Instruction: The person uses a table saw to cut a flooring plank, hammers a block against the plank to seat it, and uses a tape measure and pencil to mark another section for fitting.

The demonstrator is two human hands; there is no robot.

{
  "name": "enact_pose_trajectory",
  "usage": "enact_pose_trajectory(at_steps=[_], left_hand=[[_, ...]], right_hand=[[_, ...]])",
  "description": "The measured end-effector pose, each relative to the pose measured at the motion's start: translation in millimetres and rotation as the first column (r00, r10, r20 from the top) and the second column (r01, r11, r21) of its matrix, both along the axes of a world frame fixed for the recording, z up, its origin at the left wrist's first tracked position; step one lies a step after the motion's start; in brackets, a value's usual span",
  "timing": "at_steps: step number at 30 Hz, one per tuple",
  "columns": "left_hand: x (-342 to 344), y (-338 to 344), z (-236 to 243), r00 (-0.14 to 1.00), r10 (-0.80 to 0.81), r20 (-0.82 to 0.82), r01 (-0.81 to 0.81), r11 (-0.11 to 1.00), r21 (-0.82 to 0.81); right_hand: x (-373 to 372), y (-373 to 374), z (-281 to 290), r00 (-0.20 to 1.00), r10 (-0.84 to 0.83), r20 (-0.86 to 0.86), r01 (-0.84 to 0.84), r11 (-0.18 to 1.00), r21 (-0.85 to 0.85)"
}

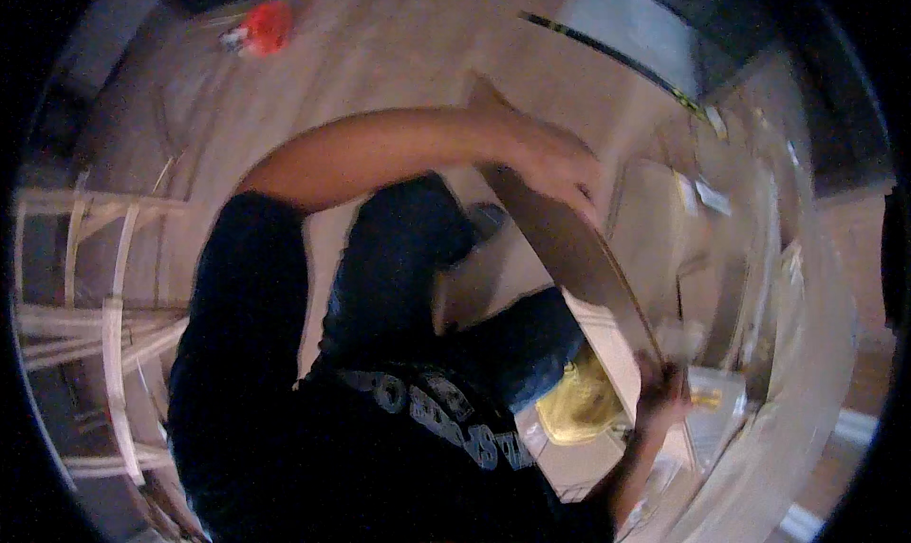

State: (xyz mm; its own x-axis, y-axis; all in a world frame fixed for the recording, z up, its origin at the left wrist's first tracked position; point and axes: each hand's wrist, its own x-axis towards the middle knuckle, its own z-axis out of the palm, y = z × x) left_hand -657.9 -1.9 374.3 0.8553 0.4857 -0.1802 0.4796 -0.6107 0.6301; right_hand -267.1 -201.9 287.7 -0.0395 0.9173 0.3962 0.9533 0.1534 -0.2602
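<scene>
- Here, nearest the camera, spreads the person's black T-shirt [380, 477] with pale lettering across the chest.
- Just beyond it, the legs are bent in dark blue jeans [389, 268], knees apart.
- The right hand [661, 396] comes in from the lower edge, its fingers clamped on the nearer end of a long, flat, brown board [569, 249] with a thin edge.
- That board slants across the space before the knees, running from the right hand up and leftward beneath the other hand.
- A crumpled, shiny yellow bag or cloth [579, 405] lies between the right knee and the right forearm, at the edge of a pale flat surface.
- Beside the right hand, on its outer side, is a clear packet with yellow inside [716, 401], blurred.
- The left arm bends across, and the left hand [550, 168] lies over the board's farther part, fingertips near its outer edge; I cannot tell whether they are closed around it.
- Off to the left stands a slatted frame of light-coloured wood [116, 353].
- Farther off, over the light brown floor [399, 69], sits a small, bright orange-red object [269, 26], too blurred to identify.
- At the far right, a narrow black-and-yellow strip [607, 50] runs along a pale grey panel [626, 17].
</scene>
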Motion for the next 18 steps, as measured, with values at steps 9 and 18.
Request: enact_pose_trajectory(at_steps=[9, 18], left_hand=[[-65, 1, -49, 0.959, 0.13, 0.251, -0.24, 0.845, 0.478], [-415, -8, -219, -0.056, 0.907, 0.418, -0.98, 0.029, -0.196]], right_hand=[[-53, 24, -34, 0.992, 0.06, 0.114, -0.062, 0.998, 0.012], [-16, 84, 40, 0.943, -0.072, 0.326, 0.041, 0.994, 0.102]])
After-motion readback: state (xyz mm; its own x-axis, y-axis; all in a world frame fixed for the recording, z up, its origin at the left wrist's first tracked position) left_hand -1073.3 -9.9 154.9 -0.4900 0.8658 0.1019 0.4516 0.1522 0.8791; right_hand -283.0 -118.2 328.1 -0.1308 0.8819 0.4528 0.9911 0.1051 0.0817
